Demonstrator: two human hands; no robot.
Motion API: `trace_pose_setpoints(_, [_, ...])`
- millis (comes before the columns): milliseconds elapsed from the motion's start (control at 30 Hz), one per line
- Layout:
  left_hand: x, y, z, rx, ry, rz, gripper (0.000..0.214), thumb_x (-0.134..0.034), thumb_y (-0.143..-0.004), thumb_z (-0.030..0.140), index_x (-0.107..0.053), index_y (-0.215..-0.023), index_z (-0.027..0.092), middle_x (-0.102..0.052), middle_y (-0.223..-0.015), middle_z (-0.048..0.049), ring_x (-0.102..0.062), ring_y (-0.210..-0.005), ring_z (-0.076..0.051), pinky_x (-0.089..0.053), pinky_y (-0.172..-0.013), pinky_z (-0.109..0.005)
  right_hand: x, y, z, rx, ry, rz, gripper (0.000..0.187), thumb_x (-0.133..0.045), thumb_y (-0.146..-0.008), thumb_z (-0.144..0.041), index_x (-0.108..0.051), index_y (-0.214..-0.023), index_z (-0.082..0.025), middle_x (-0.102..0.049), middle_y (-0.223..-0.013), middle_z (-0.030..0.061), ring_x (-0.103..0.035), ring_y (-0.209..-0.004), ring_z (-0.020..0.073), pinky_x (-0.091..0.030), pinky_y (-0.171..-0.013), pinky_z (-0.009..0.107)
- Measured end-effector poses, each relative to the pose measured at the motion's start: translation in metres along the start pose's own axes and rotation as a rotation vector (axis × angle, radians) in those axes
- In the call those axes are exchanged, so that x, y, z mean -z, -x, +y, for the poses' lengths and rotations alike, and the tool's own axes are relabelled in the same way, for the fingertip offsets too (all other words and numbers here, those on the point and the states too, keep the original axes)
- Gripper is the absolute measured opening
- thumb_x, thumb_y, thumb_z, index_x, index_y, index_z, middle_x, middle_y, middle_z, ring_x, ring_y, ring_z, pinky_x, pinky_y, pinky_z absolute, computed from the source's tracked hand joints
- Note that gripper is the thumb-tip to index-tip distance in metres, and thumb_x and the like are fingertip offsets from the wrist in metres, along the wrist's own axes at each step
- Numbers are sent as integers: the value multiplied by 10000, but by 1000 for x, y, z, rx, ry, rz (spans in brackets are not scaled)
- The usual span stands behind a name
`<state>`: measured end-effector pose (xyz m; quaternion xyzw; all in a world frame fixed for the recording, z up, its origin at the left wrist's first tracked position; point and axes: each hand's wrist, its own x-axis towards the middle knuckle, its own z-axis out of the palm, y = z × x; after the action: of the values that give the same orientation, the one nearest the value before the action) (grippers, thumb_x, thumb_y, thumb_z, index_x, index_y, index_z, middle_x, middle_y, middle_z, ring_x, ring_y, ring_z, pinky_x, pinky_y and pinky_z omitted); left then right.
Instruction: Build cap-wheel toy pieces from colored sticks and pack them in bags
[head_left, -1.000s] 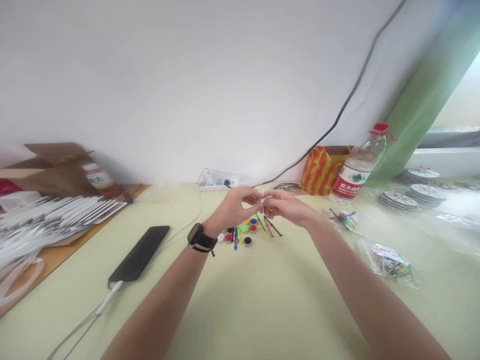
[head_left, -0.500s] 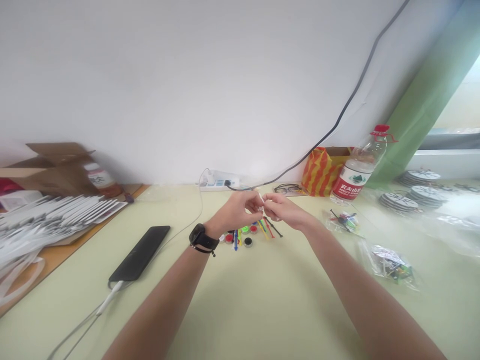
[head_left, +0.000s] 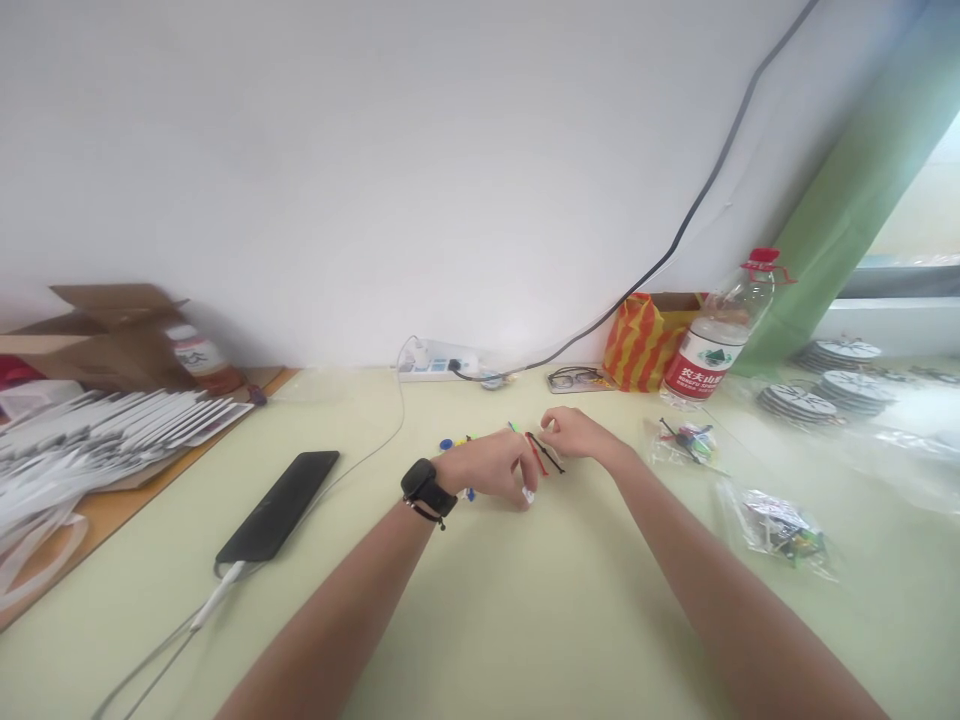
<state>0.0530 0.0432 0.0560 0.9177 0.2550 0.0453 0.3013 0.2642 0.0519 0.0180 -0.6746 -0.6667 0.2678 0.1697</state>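
Observation:
My left hand [head_left: 495,466], with a black watch [head_left: 427,486] at its wrist, pinches a small white plastic piece [head_left: 529,496] low over the table. It covers most of a group of small coloured parts; a blue round piece [head_left: 446,444] shows behind it. Just right of its fingers lie a thin red stick [head_left: 537,456] and a thin black stick [head_left: 553,460]. Beside the far ends of these sticks is my right hand [head_left: 574,433], its fingers curled together. Whether anything is between those fingertips is too small to make out.
Left of my hands lies a black phone [head_left: 281,508] on a charging cable. A power strip [head_left: 439,363] sits by the wall. To the right are a large water bottle [head_left: 709,345], a striped bag [head_left: 637,345], clear bags of parts [head_left: 784,530] and stacked discs [head_left: 799,403].
My hands, close together before, have come apart. The left has moved down and right with the white piece, now covering the coloured parts. The right has dropped slightly towards the sticks.

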Motion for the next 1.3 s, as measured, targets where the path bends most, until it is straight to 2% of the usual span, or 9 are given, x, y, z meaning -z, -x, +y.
trace_pose_setpoints(167, [18,9,-11,19,-39,99,188,-832,-642,355,-789,-780,234,-722,-802,-17,-629,-666,-181,-423,-526,-269,-10,2,-11,51,40,-12,321,-727,-799,-400,-661,-1042,-200,-703,-1031,80,-646,-809,182,-434,-642,253])
trace_pose_setpoints(333, [32,19,-26,47,-195,190,535,-882,-560,454,-760,-1054,288,-725,-1030,-45,-632,-1016,-291,-470,-710,-294,-19,7,-23,96,48,-24,291,-752,-780,-374,-653,-997,-209,-691,-1008,64,-634,-791,176,-419,-606,250])
trace_pose_setpoints(467, [34,22,-36,203,-258,174,710,-896,-486,500,-739,-1133,255,-709,-1015,-83,-630,-1034,-334,-474,-698,-308,-11,12,-28,119,47,-28,248,-719,-819,-376,-645,-984,-206,-687,-982,59,-624,-769,169,-418,-596,252])
trace_pose_setpoints(567, [37,23,-35,302,-258,103,690,-870,-513,537,-735,-1121,240,-703,-1071,-86,-667,-974,-306,-470,-664,-298,4,17,-28,217,23,-120,255,-760,-782,-380,-641,-935,-213,-684,-940,24,-609,-754,152,-426,-607,241])
trace_pose_setpoints(667, [41,25,-35,311,-259,62,659,-846,-554,559,-718,-1123,252,-696,-1159,-67,-677,-979,-277,-481,-680,-290,14,20,-28,348,0,-298,358,-847,-679,-426,-635,-872,-212,-663,-864,-7,-588,-731,147,-426,-609,238])
trace_pose_setpoints(733, [43,26,-37,301,-242,57,623,-830,-592,537,-710,-1139,263,-695,-1193,-53,-681,-974,-263,-491,-689,-289,13,21,-28,365,10,-341,413,-874,-633,-463,-628,-846,-209,-648,-844,-10,-580,-727,152,-419,-601,242])
trace_pose_setpoints(967, [41,25,-52,205,-217,144,361,-657,-796,329,-741,-1142,267,-725,-1209,-30,-661,-1057,-244,-500,-823,-294,-4,16,-28,330,14,-287,400,-843,-668,-473,-612,-861,-210,-656,-892,6,-576,-720,148,-403,-567,240])
trace_pose_setpoints(1167, [36,21,-54,197,-219,141,300,-673,-801,379,-767,-1055,248,-748,-1104,-46,-676,-973,-250,-501,-784,-306,-11,15,-28,339,-12,-165,247,-746,-779,-387,-613,-885,-207,-644,-864,1,-579,-708,138,-408,-585,238])
trace_pose_setpoints(1300, [38,22,-50,224,-219,172,363,-689,-793,467,-751,-1068,239,-730,-1147,-62,-671,-993,-261,-501,-751,-301,-5,17,-30,387,0,-157,356,-785,-739,-474,-619,-921,-217,-629,-870,-7,-575,-732,151,-414,-618,251])
